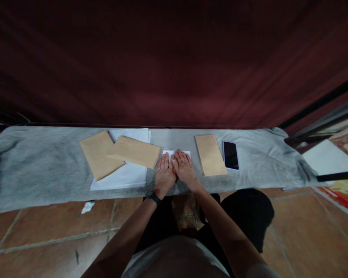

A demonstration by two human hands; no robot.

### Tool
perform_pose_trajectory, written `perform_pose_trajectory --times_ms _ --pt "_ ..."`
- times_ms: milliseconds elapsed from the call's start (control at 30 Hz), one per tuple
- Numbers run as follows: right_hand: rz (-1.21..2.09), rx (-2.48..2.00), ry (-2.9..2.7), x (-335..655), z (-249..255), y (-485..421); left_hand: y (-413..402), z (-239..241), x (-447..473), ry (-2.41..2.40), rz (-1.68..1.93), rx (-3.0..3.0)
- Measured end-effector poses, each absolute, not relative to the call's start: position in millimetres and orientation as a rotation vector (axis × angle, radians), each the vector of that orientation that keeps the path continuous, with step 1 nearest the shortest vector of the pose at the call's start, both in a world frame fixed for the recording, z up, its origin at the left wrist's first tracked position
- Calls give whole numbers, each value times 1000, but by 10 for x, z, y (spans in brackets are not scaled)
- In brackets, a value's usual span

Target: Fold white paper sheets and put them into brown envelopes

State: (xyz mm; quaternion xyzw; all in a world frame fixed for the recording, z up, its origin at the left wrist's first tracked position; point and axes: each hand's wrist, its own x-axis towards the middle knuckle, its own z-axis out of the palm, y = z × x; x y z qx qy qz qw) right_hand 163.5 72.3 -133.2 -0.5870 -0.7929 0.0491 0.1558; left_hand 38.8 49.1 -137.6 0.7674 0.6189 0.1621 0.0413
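Both hands lie flat, side by side, on a small piece of white paper [168, 152] that looks folded. My left hand [164, 175], with a dark band at its wrist, covers the left half of the paper, fingers stretched forward. Over the right half rests my right hand [185, 168], its thumb touching or nearly touching the left hand. Most of the paper is hidden under the palms. Left of the hands, brown envelopes [136, 150] lie partly on a stack of white sheets [133, 175]. More brown envelopes [211, 155] lie to the right.
A phone [231, 155] with a dark screen lies right of the right-hand envelopes. Grey cloth [263, 158] covers the narrow bench, with a dark red curtain [174, 69] behind it. A crumpled white scrap [87, 207] lies on the tiled floor.
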Motion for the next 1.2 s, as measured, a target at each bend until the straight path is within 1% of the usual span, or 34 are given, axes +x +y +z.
perform_pose_trajectory --times_ms 267,600,767,967,1200 --pt "56 -1754 -2177 1697 -1405 730 487 -1383 394 1900 574 2375" --pt "-38 -1806 -2101 1781 -1498 590 367 -1391 274 1805 511 2412" --pt "-40 -1807 -2114 1786 -1514 585 276 -1315 193 1713 469 2500" --pt "-26 -1798 -2113 1808 -1491 596 257 -1259 153 1486 388 2653" --pt "83 -1682 -2194 1784 -1418 330 284 -1304 165 1484 341 2635"
